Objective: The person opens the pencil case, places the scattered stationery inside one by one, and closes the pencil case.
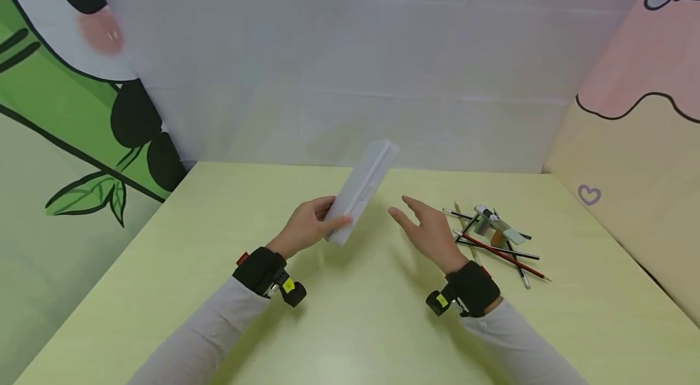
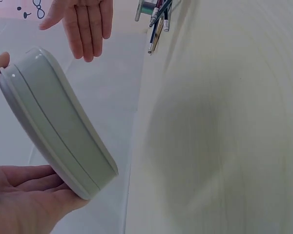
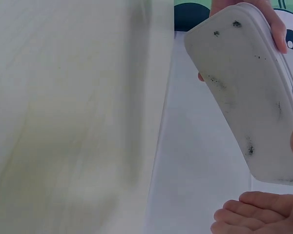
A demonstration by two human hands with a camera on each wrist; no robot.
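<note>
A white closed case (image 1: 363, 190) is held tilted above the table by the left hand (image 1: 308, 225), thumb on one side and fingers on the other. In the left wrist view the case (image 2: 58, 122) shows its narrow side, with a seam along it. The right wrist view shows a broad face of the case (image 3: 249, 92) with dark smudges. Apart from the case, to its right, the right hand (image 1: 429, 233) is in the air with fingers extended, holding nothing. Its palm and straight fingers (image 2: 89, 29) show in the left wrist view.
Pencils, among them a red one (image 1: 505, 254), lie crossed in a loose pile at the table's right. On and among them are a small metallic item (image 1: 483, 224), a brown piece (image 1: 498, 238) and a pale block (image 1: 514, 235). The pale table (image 1: 339, 336) meets a wall behind.
</note>
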